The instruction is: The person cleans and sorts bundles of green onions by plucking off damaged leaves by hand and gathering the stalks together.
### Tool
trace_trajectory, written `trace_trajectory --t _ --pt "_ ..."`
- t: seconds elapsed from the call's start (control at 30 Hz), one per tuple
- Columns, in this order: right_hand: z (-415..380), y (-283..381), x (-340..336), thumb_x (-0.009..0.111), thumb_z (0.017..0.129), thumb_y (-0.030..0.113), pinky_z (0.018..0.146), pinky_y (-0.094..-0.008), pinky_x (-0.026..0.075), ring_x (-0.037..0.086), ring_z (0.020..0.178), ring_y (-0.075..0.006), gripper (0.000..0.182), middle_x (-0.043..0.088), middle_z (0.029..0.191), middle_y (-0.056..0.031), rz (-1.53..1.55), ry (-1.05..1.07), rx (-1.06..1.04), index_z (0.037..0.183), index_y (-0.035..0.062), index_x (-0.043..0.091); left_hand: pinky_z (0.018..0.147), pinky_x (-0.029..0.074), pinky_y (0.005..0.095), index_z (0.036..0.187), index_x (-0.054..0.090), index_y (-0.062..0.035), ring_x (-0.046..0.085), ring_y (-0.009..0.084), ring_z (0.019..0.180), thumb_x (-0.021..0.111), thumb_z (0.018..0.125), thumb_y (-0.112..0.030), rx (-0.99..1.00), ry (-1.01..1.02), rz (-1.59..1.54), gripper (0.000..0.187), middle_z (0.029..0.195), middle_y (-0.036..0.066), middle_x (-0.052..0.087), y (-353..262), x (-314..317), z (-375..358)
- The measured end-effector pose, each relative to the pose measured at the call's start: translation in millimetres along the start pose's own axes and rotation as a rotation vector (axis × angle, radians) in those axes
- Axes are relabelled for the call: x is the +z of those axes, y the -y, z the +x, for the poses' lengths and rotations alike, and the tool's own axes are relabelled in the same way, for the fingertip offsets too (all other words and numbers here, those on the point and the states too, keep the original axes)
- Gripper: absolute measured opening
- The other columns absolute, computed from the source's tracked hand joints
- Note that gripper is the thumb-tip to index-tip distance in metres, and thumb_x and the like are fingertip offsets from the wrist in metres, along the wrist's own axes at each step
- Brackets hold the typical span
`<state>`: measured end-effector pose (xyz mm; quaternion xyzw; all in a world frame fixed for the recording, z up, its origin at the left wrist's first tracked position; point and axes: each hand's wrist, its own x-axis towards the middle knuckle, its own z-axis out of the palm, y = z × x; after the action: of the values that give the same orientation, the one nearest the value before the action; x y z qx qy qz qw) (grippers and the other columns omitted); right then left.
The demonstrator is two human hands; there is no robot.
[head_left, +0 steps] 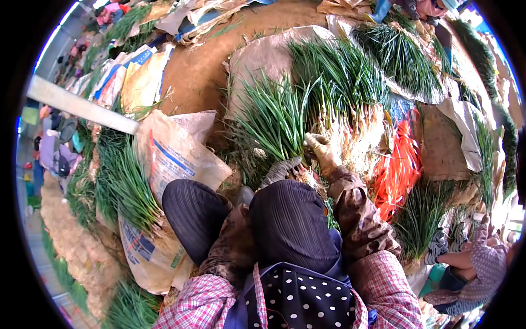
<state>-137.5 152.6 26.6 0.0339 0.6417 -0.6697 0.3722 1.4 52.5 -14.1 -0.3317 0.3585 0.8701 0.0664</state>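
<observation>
A bunch of long green-leaved onions [274, 118] stands out in front of my knees, leaves pointing away from me. My left hand [280, 169], in a grey glove, is wrapped round its lower stems. Beside it my right hand [322, 151], in a pale, soiled glove, has its fingers bent at the right edge of the bunch; what they hold, if anything, is hidden. Just beyond lies a larger pile of green onions [339, 77] with pale roots towards me, on a brown sack [257, 63].
Red plastic strips [399, 170] lie right of my right hand. Printed sacks [178, 156] and more onions [129, 181] are on the left. A person [476, 268] sits at the lower right; others are at the upper right and far left. A white pole [82, 104] crosses the left.
</observation>
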Motion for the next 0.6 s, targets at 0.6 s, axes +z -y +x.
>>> trace_trajectory --t 0.6 --pt "12.8 15.7 -26.0 0.057 0.089 0.025 0.065 -0.0318 0.052 0.062 0.067 -0.0185 0.031 0.067 0.083 -0.0084 -1.177 -0.198 -0.291 0.116 0.0081 0.058 0.066 0.050 0.0288 0.104 0.059 -0.0010 0.059 0.0141 0.068 0.067 0.082 -0.018 0.055 0.297 -0.493 0.029 0.080 0.006 0.063 -16.3 14.6 -19.7"
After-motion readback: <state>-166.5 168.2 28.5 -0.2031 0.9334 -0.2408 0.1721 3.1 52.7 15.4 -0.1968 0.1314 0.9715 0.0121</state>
